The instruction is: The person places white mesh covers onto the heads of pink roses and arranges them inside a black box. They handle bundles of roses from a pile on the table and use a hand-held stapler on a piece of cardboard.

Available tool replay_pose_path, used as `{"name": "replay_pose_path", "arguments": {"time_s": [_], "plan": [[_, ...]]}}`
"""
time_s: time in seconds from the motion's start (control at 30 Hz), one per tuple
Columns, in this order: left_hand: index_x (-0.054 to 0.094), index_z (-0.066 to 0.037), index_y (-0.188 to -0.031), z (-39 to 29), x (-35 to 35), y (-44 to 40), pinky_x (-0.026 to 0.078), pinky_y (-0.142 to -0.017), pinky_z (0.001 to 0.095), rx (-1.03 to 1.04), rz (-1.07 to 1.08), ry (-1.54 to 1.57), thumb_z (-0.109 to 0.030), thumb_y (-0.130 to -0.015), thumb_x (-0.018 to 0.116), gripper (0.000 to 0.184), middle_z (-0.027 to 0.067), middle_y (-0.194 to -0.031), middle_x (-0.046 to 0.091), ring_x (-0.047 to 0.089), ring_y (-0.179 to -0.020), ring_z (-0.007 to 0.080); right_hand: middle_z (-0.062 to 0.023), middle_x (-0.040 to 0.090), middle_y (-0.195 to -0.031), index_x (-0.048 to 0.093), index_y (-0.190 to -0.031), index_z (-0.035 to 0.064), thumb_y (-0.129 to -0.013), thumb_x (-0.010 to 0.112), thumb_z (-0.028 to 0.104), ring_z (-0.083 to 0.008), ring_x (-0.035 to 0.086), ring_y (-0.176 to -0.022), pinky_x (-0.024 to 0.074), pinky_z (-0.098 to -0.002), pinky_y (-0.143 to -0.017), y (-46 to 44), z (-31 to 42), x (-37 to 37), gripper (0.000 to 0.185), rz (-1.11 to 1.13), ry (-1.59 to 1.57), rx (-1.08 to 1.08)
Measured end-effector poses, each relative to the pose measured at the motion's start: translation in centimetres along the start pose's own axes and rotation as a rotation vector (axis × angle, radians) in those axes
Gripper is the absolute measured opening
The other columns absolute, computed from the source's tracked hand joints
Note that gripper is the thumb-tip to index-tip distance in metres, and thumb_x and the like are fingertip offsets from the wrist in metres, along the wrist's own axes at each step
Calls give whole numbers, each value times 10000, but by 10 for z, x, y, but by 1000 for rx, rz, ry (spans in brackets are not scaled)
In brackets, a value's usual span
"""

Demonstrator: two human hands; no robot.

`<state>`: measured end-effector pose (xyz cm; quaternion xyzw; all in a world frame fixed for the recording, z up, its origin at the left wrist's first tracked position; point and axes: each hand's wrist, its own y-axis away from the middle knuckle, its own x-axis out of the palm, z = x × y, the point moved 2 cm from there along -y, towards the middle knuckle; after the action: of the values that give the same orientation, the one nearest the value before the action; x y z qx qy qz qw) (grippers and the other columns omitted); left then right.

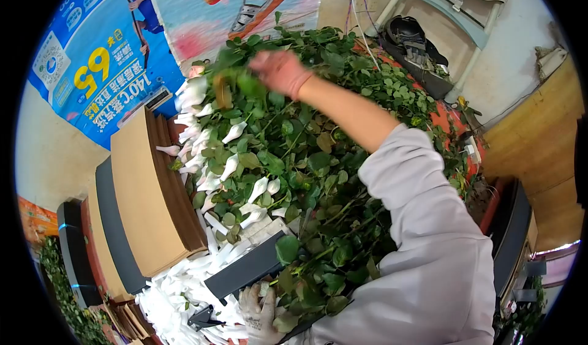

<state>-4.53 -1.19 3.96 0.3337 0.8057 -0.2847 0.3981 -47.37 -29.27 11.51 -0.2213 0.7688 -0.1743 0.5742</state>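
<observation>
A large heap of leafy rose stems (318,161) lies before me, many of the buds (257,189) covered in white netting. My right hand (278,72), in a pinkish glove, reaches over the far part of the heap. Motion smears its fingers and the green leaves beside them, so I cannot tell its grip. Low in view, my left hand (258,314) wears a pale grey glove. Its fingers curl around a small pale netted rose bud (264,288), beside leaves and a dark flat-sided block (245,265).
Loose white net sleeves (174,290) lie below the buds, with a black stapler (204,318) on them. Stacked brown cardboard sheets (150,192) stand at left. A folding chair (471,20) and a dark bin (422,63) are at back right. Posters cover the wall.
</observation>
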Motion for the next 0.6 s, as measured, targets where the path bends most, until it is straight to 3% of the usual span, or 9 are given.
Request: {"name": "replay_pose_path", "arguments": {"time_s": [0.07, 0.1, 0.17, 0.3, 0.37, 0.4, 0.43, 0.53, 0.6], "plan": [[483, -37, -1215, -4, -4, -3, 290, -941, 582, -18, 15, 7, -375, -767, 542, 564, 271, -1264, 368, 386, -1109, 487, -44, 599, -1050, 571, -1031, 190, -805, 477, 228, -240, 629, -798, 491, -366, -675, -13, -32, -45, 248, -182, -36, 40], [485, -38, -1216, -5, -5, -3, 287, -945, 582, -27, 31, 20, -364, -786, 525, 541, 271, -1268, 369, 384, -1113, 487, -38, 581, -1130, 564, -1081, 205, -786, 523, 258, -233, 621, -823, 493, -361, -707, -17, -39, -65, 303, -280, 145, 60], [491, -40, -1213, 2, -5, 0, 285, -950, 577, -46, 69, 21, -380, -762, 549, 568, 270, -1264, 378, 385, -1119, 482, -50, 562, -1142, 552, -1096, 215, -769, 557, 255, -235, 603, -875, 485, -368, -746, -20, -46, -93, 329, -127, -144, 10], [502, -41, -1201, 4, -3, -1, 286, -956, 565, -50, 60, 14, -391, -708, 600, 613, 265, -1257, 387, 386, -1122, 475, -78, 534, -1148, 509, -1121, 166, -725, 604, 301, -268, 549, -992, 455, -380, -819, 35, -3, -32, 429, 160, -64, -280], [507, -42, -1196, 6, -1, 0, 287, -955, 559, -36, 43, 8, -394, -690, 616, 626, 263, -1254, 389, 387, -1120, 472, -217, 315, -1389, 354, -1333, 59, -731, 595, 454, -385, 337, -1253, 301, -463, -1024, 59, 34, -13, 759, 612, 106, -398], [512, -44, -1190, 6, 0, 1, 290, -951, 555, -30, 42, 2, -393, -686, 623, 623, 260, -1247, 393, 391, -1115, 467, -214, 158, -1472, 216, -1415, 50, -766, 563, 505, -419, 199, -1328, 212, -517, -1066, 73, 42, 12, 866, 789, 197, -484], [516, -46, -1184, 7, -1, 1, 293, -947, 551, -23, 44, -5, -391, -682, 630, 621, 257, -1240, 397, 395, -1110, 463, -209, 131, -1481, 150, -1430, 35, -777, 539, 547, -419, 156, -1346, 175, -525, -1079, 81, 50, 27, 916, 885, 181, -466], [523, -49, -1176, 8, -2, 1, 299, -940, 548, -24, 61, -1, -398, -671, 635, 624, 259, -1226, 402, 403, -1100, 456, -196, 128, -1485, 128, -1434, 35, -780, 540, 551, -413, 131, -1355, 171, -525, -1079, 77, 56, 52, 929, 924, 208, -462], [521, -45, -1183, 0, -3, -1, 297, -942, 552, -62, 54, -26, -400, -662, 637, 641, 268, -1232, 398, 401, -1109, 454, -181, 161, -1478, 150, -1432, 42, -754, 598, 504, -403, 186, -1337, 217, -518, -1067, 74, 48, 76, 934, 746, 297, -532]]}}
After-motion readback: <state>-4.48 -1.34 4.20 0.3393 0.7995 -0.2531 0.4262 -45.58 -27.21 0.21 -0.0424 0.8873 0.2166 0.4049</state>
